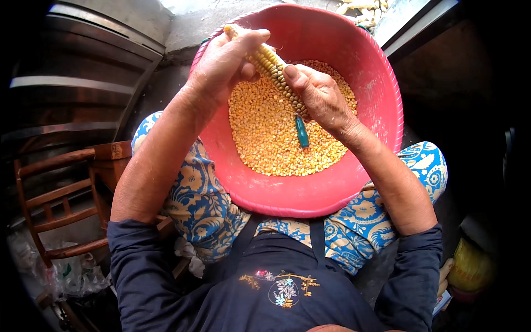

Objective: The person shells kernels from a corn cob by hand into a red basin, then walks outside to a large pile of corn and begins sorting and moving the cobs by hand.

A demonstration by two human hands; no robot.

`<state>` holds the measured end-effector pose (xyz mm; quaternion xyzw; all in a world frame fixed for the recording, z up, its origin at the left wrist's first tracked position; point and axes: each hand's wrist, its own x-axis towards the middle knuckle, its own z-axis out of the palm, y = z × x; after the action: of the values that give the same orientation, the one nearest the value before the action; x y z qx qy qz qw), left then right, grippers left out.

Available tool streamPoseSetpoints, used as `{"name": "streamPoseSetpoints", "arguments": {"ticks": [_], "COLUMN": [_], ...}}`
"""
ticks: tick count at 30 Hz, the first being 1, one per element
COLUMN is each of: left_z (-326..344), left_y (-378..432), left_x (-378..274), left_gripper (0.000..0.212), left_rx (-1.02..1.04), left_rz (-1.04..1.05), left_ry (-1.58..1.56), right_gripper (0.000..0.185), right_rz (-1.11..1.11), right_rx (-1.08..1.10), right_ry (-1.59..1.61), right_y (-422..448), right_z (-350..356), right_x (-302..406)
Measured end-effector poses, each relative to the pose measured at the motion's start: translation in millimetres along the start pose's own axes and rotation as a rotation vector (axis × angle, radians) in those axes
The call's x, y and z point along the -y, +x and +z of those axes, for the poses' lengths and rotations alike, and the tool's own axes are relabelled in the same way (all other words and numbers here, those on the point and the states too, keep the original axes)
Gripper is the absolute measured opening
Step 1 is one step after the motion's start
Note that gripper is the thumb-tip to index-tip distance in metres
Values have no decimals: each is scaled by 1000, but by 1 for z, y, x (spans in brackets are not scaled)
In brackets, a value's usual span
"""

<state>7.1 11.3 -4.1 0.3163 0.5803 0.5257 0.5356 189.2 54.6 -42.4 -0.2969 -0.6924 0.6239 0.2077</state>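
A partly shelled corn cob [271, 70] slants across the upper middle, over a large pink plastic basin [286, 201]. My left hand [232, 58] holds its upper end, with the thumb across the top. Around the lower part of the cob is my right hand [321, 95], its thumb pressed on the rows of kernels. Loose yellow corn kernels [265, 133] cover the bottom of the basin. On them, just below the cob's lower end, lies a tool with a teal handle [302, 133]; its far end is partly hidden, so its kind is unclear.
The basin stands between my knees in patterned trousers [195, 199]. Bare cobs [367, 12] lie beyond its far rim. At left are a wooden chair [62, 199] and clear plastic bags [74, 269]. A yellow bag-like object [471, 265] stands at lower right.
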Motion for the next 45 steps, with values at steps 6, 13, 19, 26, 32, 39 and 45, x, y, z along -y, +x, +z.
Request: {"name": "streamPoseSetpoints", "arguments": {"ticks": [6,13,19,26,32,39,45], "left_z": [2,8,10,19,20,21,4], "left_y": [-1,-1,-6,-7,-7,-10,-9], "left_x": [0,2,1,1,2,0,-10], "left_gripper": [22,24,25,23,24,23,38], "left_rx": [1,69,89,60,136,160,297], "left_rz": [-9,-6,-3,72,25,43,98], "left_ry": [-14,92,25,101,101,24,65], "right_gripper": [44,47,38,49,39,40,61], "right_rz": [55,-67,-51,-81,-149,15,-35], "right_rx": [-95,-24,-91,-41,-100,-25,130], "right_ry": [178,-34,305,-2,67,351,255], "right_y": [2,6,9,6,8,3,3], "right_z": [1,-2,-1,0,2,-4,-7], "right_x": [-3,-2,-8,4,-9,-1,0]}}
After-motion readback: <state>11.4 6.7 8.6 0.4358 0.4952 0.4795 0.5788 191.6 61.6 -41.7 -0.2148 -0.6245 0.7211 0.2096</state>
